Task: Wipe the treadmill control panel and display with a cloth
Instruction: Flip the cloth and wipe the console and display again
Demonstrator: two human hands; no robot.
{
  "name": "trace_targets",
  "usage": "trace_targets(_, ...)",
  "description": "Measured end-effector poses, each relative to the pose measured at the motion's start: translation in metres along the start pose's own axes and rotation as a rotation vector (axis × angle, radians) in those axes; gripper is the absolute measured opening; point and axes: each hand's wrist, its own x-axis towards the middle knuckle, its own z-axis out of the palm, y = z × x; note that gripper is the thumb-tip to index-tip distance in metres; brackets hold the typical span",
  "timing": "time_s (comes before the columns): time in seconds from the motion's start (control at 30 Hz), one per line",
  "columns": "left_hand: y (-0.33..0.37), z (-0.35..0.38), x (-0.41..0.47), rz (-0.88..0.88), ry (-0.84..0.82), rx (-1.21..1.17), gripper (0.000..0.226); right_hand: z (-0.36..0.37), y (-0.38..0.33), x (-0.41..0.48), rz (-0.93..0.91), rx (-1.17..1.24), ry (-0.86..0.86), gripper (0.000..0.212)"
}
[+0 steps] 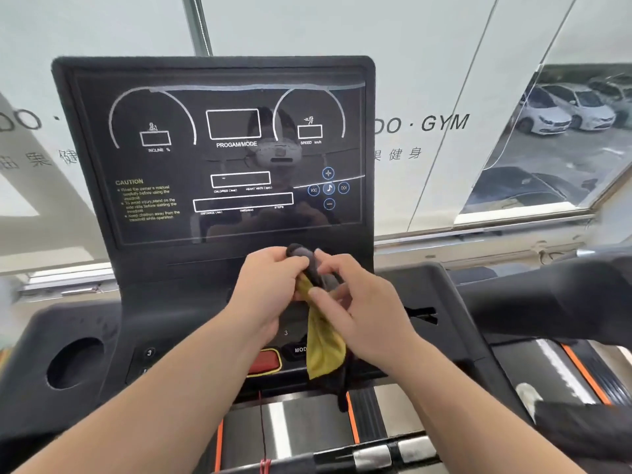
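Note:
The treadmill's dark display (219,159) stands upright ahead of me, unlit, with white outlines and a yellow caution text. Below it slopes the control panel (178,323) with a red stop button (265,362). Both my hands meet just under the display. My left hand (270,289) and my right hand (355,302) together grip a bunched cloth (323,350), yellow on one side and dark grey on the other. Its dark end pokes up between my fingers and the yellow part hangs down over the panel's buttons.
A round cup holder (75,362) sits at the panel's left. The right handrail (547,299) juts toward me. The running belt (307,429) lies below. Behind the console is a frosted gym window (444,124) with parked cars outside at right.

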Motion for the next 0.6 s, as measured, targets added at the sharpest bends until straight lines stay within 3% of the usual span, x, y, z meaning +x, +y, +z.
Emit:
trace_targets(0.1,0.008,-0.009,0.003,0.081,-0.061,0.189,0.016,-0.012,0.016,0.006,0.152,0.061,0.17,0.021)
trace_targets(0.17,0.02,-0.014,0.0,0.137,-0.244,0.293,0.017,-0.021,0.022,0.015,0.204,0.165,0.033,0.043)
trace_targets(0.23,0.037,-0.017,-0.005,0.201,-0.397,0.31,0.012,-0.026,0.023,0.024,0.144,0.23,-0.157,0.06)
trace_targets(0.3,0.05,-0.019,-0.007,0.271,-0.453,0.289,0.015,-0.03,0.023,0.031,0.087,0.291,-0.269,0.051)
trace_targets(0.37,0.056,-0.022,-0.003,0.341,-0.398,0.3,0.019,-0.034,0.031,0.034,0.127,0.288,-0.327,0.029)
trace_targets(0.43,0.056,-0.026,-0.001,0.385,-0.32,0.284,0.018,-0.037,0.044,0.029,0.215,0.281,-0.415,0.021)
trace_targets(0.5,0.054,-0.029,-0.002,0.397,-0.322,0.305,0.015,-0.038,0.051,0.021,0.285,0.299,-0.461,0.042)
trace_targets(0.6,0.052,-0.028,-0.008,0.33,-0.475,0.392,0.016,-0.032,0.045,0.019,0.216,0.336,-0.42,0.074)
